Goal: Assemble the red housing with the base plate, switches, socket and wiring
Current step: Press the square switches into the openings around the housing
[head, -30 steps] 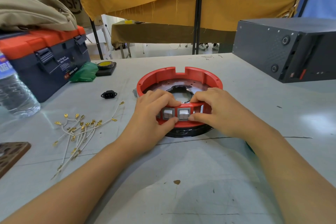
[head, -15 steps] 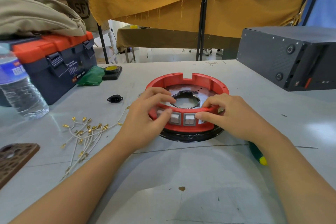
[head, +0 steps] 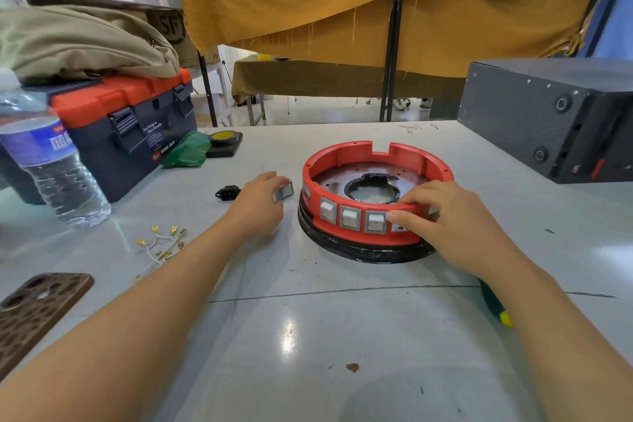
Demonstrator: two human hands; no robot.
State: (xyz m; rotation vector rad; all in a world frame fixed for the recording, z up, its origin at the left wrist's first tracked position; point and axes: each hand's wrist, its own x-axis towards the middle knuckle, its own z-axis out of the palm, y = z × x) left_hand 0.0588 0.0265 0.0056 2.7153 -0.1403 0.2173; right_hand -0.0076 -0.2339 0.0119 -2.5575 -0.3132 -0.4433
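Left hand (head: 258, 202) moved off housing (head: 376, 181), pinching spare switch (head: 283, 191); right hand (head: 442, 216) grips rim. Three switches seated; socket (head: 227, 192), wires (head: 161, 243) left of housing, pending.

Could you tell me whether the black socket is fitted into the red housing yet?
Not yet: the socket lies loose on the table, left of the housing.

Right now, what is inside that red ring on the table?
Inside the red housing lies a grey metal base plate with small holes and a large central opening showing the table. The right hand covers the near right rim.
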